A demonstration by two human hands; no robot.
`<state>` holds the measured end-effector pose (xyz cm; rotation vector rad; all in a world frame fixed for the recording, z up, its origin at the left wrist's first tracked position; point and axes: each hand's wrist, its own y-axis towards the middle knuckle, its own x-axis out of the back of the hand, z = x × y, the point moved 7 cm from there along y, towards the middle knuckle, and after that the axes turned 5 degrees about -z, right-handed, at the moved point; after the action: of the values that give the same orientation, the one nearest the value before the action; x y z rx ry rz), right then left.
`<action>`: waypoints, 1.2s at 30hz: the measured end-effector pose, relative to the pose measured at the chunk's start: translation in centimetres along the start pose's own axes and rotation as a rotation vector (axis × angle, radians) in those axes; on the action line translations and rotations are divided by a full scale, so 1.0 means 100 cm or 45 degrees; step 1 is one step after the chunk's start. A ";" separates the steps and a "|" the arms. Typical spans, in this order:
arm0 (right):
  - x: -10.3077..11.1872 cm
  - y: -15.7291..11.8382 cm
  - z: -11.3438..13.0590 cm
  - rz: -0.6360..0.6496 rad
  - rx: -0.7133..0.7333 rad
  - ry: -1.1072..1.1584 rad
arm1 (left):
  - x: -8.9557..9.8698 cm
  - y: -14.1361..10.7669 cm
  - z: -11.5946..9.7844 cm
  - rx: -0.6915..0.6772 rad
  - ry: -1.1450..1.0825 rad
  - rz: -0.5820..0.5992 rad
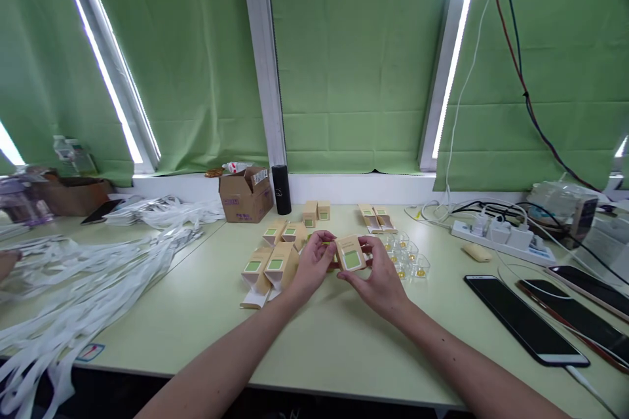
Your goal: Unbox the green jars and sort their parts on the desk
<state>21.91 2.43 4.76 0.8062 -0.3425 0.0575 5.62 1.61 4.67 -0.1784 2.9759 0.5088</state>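
Observation:
A small kraft box (350,253) with a green window is held up between both hands over the table's middle. My left hand (314,260) pinches its left edge. Fingers and thumb of my right hand (381,275) close on its right side. Just left of my left hand, several similar boxes (282,264) lie with flaps open. Behind are two upright boxes (310,212) and, to the right, a pair of open ones (376,218). Clear small cups (407,255) with yellow bits inside stand beside my right hand.
White straps (98,275) cover the table's left side. A cardboard carton (244,197) and a black cylinder (281,189) stand at the back. On the right are a power strip (501,242), cables and phones (525,317). Part of another person's hand (7,263) shows at the far left.

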 end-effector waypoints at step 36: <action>0.024 0.012 -0.012 -0.133 -0.067 0.418 | -0.005 -0.017 -0.019 -0.426 0.873 -0.088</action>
<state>24.29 3.95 5.57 0.7468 0.0082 0.0812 6.12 -0.59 5.99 -0.5914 3.4768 1.1363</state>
